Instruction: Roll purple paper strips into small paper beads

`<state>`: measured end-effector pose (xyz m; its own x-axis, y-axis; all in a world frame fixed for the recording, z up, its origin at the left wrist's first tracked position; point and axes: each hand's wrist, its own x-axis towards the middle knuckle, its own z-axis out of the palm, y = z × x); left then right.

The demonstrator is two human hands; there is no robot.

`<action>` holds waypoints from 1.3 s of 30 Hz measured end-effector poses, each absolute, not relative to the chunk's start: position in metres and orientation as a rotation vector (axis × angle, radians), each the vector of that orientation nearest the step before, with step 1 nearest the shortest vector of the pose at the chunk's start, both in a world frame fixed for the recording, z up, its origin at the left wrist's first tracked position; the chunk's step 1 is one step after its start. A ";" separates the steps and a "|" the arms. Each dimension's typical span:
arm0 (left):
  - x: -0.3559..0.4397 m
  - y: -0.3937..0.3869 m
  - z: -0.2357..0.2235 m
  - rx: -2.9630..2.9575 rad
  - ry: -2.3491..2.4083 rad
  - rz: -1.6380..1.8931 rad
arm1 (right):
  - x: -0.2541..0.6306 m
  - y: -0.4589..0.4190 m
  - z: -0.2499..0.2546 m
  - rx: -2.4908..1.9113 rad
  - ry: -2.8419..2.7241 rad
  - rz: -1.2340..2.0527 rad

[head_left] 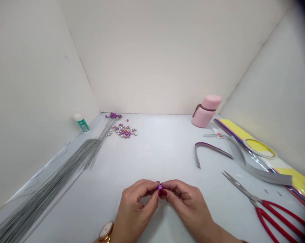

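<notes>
At the near middle of the table, my left hand and my right hand meet fingertip to fingertip. Between them is a small purple paper star, pinched by the thumb and fingers of both hands. Most of it is hidden by the fingertips, so its exact shape is hard to make out. Farther back on the left lies a pile of small puffy stars in purple, silver and copper pink. To the right of my hands are bent strips of silver-and-purple paper and a wider grey strip.
Red-handled scissors lie at right, blades apart. Behind them are coloured sheets, a tape roll and a pink flask. Along the left run thin grey wires, near purple-tipped stems and a glue stick. White walls enclose the table.
</notes>
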<state>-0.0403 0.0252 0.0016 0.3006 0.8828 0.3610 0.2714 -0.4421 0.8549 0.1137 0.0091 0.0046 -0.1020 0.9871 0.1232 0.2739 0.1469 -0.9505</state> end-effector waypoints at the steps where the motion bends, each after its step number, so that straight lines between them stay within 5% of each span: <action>1: -0.040 0.025 0.001 1.915 1.037 1.149 | 0.113 0.008 0.004 -1.267 -1.556 1.002; 8: -0.035 0.024 -0.003 2.008 1.149 1.204 | 0.110 0.002 -0.001 -1.273 -1.682 0.774; 17: -0.042 0.031 0.000 1.717 1.076 0.930 | 0.109 0.015 0.002 -1.217 -1.059 1.551; 39: -0.042 0.031 -0.001 1.855 1.109 0.913 | 0.108 0.013 0.000 -1.160 -1.053 1.617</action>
